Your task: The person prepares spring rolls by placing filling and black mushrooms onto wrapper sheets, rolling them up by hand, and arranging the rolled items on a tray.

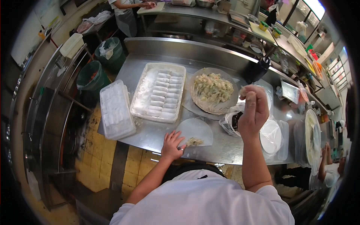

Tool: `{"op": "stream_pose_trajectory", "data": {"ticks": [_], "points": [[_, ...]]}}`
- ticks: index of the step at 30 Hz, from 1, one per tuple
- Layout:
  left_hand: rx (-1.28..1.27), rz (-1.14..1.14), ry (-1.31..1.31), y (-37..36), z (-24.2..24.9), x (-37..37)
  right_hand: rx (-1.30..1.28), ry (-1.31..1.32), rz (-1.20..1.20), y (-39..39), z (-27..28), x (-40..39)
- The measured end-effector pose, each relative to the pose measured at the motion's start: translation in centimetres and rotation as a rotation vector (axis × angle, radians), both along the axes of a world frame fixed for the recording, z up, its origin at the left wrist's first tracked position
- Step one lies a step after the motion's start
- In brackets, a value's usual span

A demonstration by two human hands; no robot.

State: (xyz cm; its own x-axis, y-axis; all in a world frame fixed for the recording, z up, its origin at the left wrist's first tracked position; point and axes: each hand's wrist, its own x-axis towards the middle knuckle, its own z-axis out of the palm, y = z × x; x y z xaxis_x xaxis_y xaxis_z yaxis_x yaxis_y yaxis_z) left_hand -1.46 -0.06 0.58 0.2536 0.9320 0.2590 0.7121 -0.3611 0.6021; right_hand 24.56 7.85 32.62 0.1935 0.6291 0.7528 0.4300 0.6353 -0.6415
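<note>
Here, the wrapper (195, 128) lies on the near tabletop (224, 151), curve facing far, long axis left-right. The left hand (172, 147) touches its left edge, fingers spread; the right hand (255, 111) curls, hold unclear.

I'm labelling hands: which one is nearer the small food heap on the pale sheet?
Left. The left hand is beside the small food heap, on its left; the right hand is raised farther to the right.
</note>
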Motion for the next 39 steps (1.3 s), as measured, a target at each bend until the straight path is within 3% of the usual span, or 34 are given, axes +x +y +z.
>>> {"op": "stream_pose_trajectory", "data": {"ticks": [2,4,6,9,12,13,16,18,20,23,26,35,39], "points": [[0.005,0.004,0.003,0.0,-0.1,0.0,0.18,-0.039,-0.128,3.0,-2.6,0.0],[0.003,0.006,0.005,-0.2,-0.1,0.0,-0.044,-0.418,-0.136,6.8,-8.7,1.0],[-0.002,0.001,0.009,-0.5,-0.5,0.0,-0.502,-0.645,-0.116,8.9,-19.1,4.8],[0.014,0.008,-0.001,0.6,-0.4,-0.1,-0.473,-0.476,-0.215,7.3,-19.6,5.1],[0.001,0.009,-0.003,-0.4,-0.3,-0.1,-0.704,-0.132,-0.192,6.2,-17.7,4.3],[0.01,0.006,0.001,-0.1,-0.3,-0.2,-0.803,-0.132,-0.167,5.6,-15.9,3.8],[0.017,-0.008,-0.008,0.2,-0.3,-0.1,-0.903,-0.197,0.1,3.1,-17.4,2.4],[0.029,0.0,0.003,0.1,-0.2,0.0,-0.978,-0.381,0.244,0.1,-18.9,0.7],[0.035,0.007,0.01,-0.1,-0.3,-0.1,-0.876,-0.557,0.376,-2.2,-24.7,0.0],[0.039,0.009,0.013,0.0,-0.6,-0.1,-0.873,-0.924,0.407,-4.5,-28.7,-0.7],[0.036,0.009,0.01,0.1,-0.6,-0.1,-0.693,-1.034,0.29,-6.9,-27.6,-1.3],[0.02,-0.013,-0.003,0.0,-0.6,-0.3,-0.845,-0.934,0.234,-7.5,-27.1,-0.3],[0.024,-0.006,0.004,0.0,-0.5,-0.2,-0.626,-0.845,0.211,-7.1,-26.1,-1.0]]}}
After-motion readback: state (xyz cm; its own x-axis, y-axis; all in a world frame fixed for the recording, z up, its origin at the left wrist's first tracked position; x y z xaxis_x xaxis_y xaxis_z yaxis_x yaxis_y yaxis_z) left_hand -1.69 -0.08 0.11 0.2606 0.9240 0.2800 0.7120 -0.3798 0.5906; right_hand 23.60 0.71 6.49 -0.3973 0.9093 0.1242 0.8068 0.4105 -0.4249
